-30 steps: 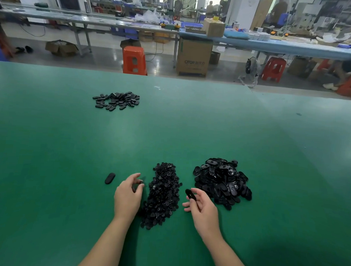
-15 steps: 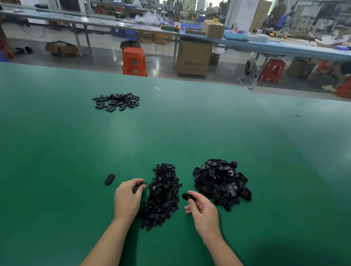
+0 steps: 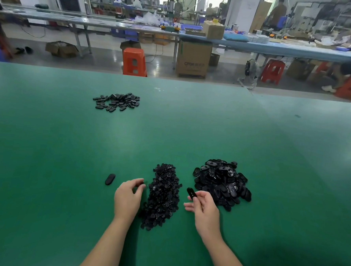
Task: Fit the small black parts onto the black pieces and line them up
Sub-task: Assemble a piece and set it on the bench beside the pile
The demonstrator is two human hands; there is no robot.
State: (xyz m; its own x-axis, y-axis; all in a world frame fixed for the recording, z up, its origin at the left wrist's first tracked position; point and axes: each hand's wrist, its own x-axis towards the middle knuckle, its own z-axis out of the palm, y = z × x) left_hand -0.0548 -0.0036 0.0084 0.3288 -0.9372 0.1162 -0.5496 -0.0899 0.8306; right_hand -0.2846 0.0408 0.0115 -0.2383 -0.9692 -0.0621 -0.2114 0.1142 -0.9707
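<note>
From the head camera, a wide green felt-like table top [image 3: 66, 157] fills the lower frame. The right hand [image 3: 203, 209] is raised just off the surface, thumb and forefinger pinching one glossy black oval plastic piece [image 3: 191, 192] by its lower end, so the piece stands tilted up and away from the palm; the other fingers are loosely spread below. It sits between two heaps. Just right of it lies the heap of larger black oval pieces [image 3: 222, 182], shiny and jumbled. Between the two hands lies the long narrow heap of small black matte parts [image 3: 163, 196]. The left hand [image 3: 128, 197] hovers at that heap's left edge, thumb and fingers curled close together at the tips; whether they hold a small part cannot be told. A single black oval piece [image 3: 110, 179] lies flat on the table just left of the left hand, apart from it. Farther away, towards the left, a spread cluster of flat black oval pieces [image 3: 117, 101] rests on the green surface, well apart from both hands.
</note>
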